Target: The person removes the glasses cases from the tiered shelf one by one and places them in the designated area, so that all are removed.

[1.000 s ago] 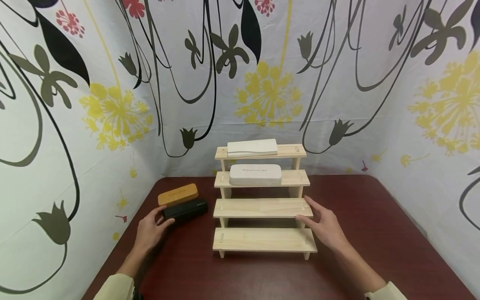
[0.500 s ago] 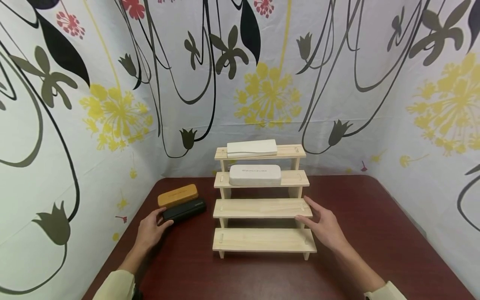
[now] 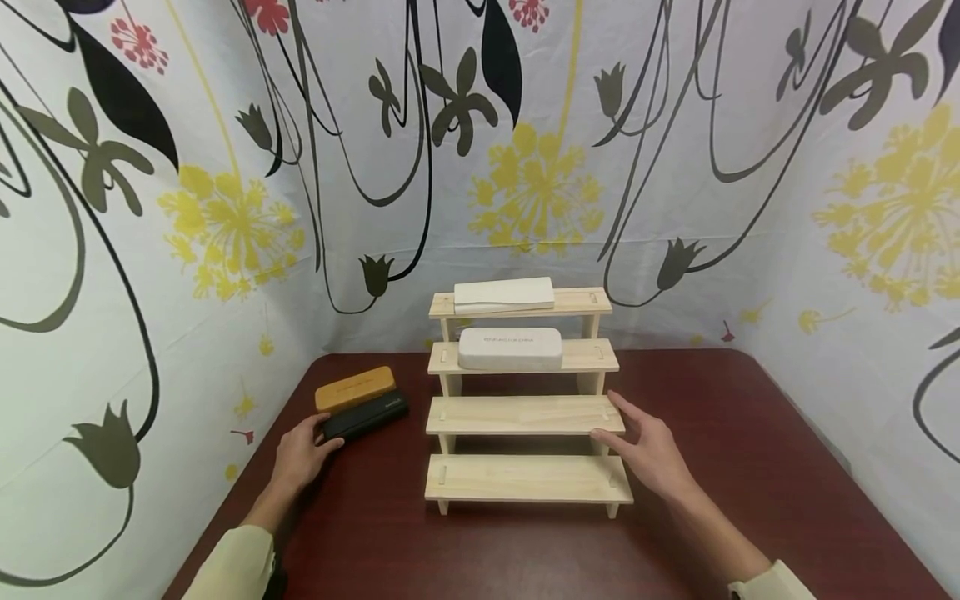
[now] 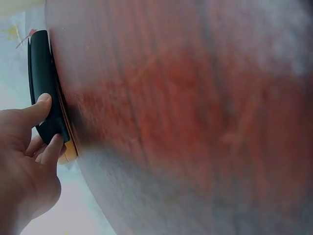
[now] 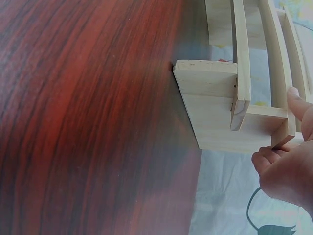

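Observation:
My left hand (image 3: 297,455) grips the near end of a long black glasses case (image 3: 365,417), thumb on one side and fingers on the other, as the left wrist view shows. The case lies on the table, right along the front of a mustard-yellow glasses case (image 3: 356,390). At the right end of a four-step wooden display stand (image 3: 525,414), my right hand (image 3: 651,450) holds the second step from the bottom. In the right wrist view its thumb rests on that board's front and the fingers curl about its end (image 5: 284,133).
A white glasses case (image 3: 511,350) stands on the second step from the top, and a flat white folded item (image 3: 504,295) lies on the top step. The dark red table (image 3: 517,550) is walled at the back and sides by patterned cloth (image 3: 555,167).
The black glasses case has slid a little to the left, closer against the yellow one, with my left hand moving along. My right hand stays at the stand.

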### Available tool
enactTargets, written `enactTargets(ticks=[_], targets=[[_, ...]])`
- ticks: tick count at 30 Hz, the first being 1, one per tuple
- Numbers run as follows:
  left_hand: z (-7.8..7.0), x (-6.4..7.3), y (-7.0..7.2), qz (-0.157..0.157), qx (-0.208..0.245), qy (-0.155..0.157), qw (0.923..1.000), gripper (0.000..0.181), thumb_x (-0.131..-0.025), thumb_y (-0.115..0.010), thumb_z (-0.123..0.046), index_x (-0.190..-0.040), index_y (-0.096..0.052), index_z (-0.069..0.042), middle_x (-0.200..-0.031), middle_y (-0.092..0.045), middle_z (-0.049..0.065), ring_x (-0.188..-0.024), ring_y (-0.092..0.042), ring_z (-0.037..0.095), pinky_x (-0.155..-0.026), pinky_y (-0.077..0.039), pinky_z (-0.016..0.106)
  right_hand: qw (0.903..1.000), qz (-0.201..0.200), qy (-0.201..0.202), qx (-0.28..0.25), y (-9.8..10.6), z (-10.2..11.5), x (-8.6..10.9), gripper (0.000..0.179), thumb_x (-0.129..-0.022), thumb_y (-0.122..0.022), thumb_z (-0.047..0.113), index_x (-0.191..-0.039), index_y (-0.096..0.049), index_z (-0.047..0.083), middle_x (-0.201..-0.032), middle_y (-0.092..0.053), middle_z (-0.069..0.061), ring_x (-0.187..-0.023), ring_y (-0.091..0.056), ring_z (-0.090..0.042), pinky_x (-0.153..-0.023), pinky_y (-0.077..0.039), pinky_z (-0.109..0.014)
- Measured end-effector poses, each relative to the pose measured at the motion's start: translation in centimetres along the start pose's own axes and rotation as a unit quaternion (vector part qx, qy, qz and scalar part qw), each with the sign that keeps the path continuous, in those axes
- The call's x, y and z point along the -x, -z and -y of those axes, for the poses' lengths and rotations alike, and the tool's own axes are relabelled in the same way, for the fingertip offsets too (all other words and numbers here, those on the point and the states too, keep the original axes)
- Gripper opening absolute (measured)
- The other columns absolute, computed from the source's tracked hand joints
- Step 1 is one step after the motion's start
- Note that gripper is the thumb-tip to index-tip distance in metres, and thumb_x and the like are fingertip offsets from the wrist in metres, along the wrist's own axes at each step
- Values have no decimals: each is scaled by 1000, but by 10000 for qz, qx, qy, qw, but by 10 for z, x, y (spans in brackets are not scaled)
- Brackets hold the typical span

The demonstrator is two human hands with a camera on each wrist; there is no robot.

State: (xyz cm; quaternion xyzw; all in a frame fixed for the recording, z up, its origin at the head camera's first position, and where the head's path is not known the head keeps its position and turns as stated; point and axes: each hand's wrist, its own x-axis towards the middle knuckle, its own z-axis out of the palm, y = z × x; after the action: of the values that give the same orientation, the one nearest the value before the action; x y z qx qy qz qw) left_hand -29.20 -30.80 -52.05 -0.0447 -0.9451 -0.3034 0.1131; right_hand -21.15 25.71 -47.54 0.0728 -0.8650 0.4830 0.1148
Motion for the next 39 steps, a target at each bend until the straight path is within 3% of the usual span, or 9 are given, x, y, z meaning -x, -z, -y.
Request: enactTargets(ticks=[9,28,39], targets=[[1,-5,0,75,-151,206,9996,64,-94,-83,-15,-147,-55,9,-140,-58,38,-119,-66,49,-100,-52,65,10000,-11,3,21,0,1,-1,83,-96,-83,30,-162,-41,0,-152,-54,-27,-121,-70,-37,-83,-57,-18],[1,-10,1,-124,-354,198,9991,65,-93,-85,-19,-145,-58,10,-121,-70,34,-114,-66,53,-97,-48,70,10000,-37,1,32,0,1,-1,84,-96,-83,31,-162,-41,1,-154,-53,-26,-122,-69,-36,-84,-56,-17],[0,-13,-2,-162,-388,354,9985,63,-94,-83,-17,-145,-57,10,-114,-72,31,-112,-66,53,-100,-46,72,10000,-24,9,-6,0,-1,0,84,-96,-82,31,-163,-41,1,-153,-53,-26,-122,-69,-37,-83,-57,-18]])
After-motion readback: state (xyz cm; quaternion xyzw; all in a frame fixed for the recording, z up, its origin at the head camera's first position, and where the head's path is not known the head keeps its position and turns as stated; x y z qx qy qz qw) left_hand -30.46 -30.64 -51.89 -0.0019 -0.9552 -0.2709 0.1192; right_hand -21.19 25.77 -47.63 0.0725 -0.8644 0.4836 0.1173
